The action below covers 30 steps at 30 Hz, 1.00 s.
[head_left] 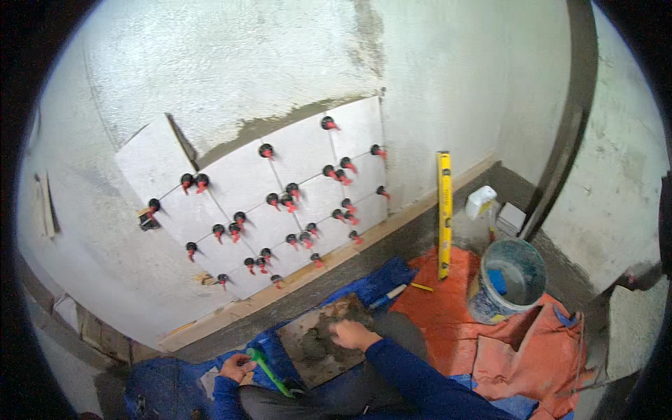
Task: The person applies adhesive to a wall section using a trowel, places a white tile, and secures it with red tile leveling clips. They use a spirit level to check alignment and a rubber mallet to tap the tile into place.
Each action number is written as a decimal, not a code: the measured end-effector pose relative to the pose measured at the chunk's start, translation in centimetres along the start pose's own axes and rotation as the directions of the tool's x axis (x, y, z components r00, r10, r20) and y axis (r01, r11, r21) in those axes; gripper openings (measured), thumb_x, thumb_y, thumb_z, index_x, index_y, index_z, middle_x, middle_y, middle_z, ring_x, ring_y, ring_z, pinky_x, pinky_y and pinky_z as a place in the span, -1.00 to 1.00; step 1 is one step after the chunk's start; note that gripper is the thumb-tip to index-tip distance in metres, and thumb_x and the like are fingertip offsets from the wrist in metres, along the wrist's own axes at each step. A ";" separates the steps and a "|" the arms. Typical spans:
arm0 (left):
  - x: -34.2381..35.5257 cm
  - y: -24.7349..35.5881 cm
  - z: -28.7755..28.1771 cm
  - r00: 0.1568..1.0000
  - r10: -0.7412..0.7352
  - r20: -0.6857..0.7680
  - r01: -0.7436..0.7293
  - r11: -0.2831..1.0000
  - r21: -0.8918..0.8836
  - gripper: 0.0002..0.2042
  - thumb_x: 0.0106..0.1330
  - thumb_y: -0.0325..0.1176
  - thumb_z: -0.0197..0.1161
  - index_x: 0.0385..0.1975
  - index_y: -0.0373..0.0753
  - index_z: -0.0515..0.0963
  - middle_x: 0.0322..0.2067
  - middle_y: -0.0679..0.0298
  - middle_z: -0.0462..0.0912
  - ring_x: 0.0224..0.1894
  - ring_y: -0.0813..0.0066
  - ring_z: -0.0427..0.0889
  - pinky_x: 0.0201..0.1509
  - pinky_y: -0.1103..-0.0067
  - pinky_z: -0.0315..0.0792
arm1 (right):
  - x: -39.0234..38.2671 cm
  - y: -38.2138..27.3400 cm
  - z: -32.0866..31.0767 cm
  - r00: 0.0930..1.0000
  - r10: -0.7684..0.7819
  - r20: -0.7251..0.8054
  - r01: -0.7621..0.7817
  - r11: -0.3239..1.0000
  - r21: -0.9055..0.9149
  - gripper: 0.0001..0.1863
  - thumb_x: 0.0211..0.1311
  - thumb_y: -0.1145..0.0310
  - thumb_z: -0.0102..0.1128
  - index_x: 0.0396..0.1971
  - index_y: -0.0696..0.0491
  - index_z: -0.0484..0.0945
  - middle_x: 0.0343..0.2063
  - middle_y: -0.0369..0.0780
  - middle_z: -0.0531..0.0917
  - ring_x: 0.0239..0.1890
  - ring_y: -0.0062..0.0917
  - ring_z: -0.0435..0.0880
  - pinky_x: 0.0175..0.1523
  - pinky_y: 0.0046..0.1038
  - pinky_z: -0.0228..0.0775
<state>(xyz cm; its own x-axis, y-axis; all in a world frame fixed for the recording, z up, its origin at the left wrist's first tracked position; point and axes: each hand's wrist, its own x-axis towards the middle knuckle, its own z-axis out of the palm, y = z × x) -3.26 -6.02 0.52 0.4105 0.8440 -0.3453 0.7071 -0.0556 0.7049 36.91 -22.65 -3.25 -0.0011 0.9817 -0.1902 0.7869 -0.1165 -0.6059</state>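
Grey mortar [318,343] covers a board [329,337] lying on the blue sheet [371,283] at six o'clock in the view. The right hand [352,334] rests on the mortar with fingers curled downward; whether they pinch anything cannot be told. The left hand [236,367], at seven o'clock, is closed around a green-handled tool [268,371] whose long axis runs toward four o'clock, away from the board. So the right hand is nearer the mortar. White tiles [266,196] with red-and-black clips [287,203] sit at eleven o'clock, well apart.
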 end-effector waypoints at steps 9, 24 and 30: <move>0.0 -3.9 -1.3 0.993 -0.111 -0.029 0.104 0.978 -0.180 -0.47 0.20 -0.03 0.55 0.00 -0.31 0.62 -0.22 0.13 0.74 -0.29 0.34 0.72 -0.28 0.45 0.59 | 0.9 0.7 3.6 0.998 -0.067 -0.013 0.068 0.994 0.081 -0.61 0.26 0.34 0.23 0.08 0.11 0.60 -0.05 0.05 0.70 0.05 -0.01 0.68 0.08 0.02 0.52; 0.6 -3.2 -1.2 0.998 -0.056 -0.012 0.052 0.970 -0.239 -0.45 0.21 0.01 0.53 -0.03 -0.36 0.62 -0.25 0.15 0.73 -0.26 0.36 0.75 -0.24 0.49 0.62 | 0.8 0.8 2.7 0.989 -0.018 0.145 0.017 1.000 0.008 -0.50 0.33 0.28 0.26 0.24 0.10 0.54 0.09 0.04 0.66 0.14 -0.01 0.62 0.20 -0.01 0.49; 0.3 -3.0 -1.0 0.996 -0.079 -0.038 0.066 0.963 -0.262 -0.52 0.25 -0.06 0.51 -0.04 -0.34 0.63 -0.27 0.17 0.74 -0.27 0.39 0.75 -0.24 0.50 0.62 | 0.3 -0.2 1.7 0.981 0.015 0.195 -0.006 0.999 -0.048 -0.50 0.40 0.25 0.24 0.28 0.08 0.51 0.14 -0.04 0.66 0.21 -0.09 0.60 0.28 -0.06 0.45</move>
<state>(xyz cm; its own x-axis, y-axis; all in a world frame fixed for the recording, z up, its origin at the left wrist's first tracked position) -5.84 -5.00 -1.09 0.3314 0.8654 -0.3758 0.5569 0.1421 0.8183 35.71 -22.58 -4.51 -0.1093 0.9317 -0.3463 0.8154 -0.1152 -0.5674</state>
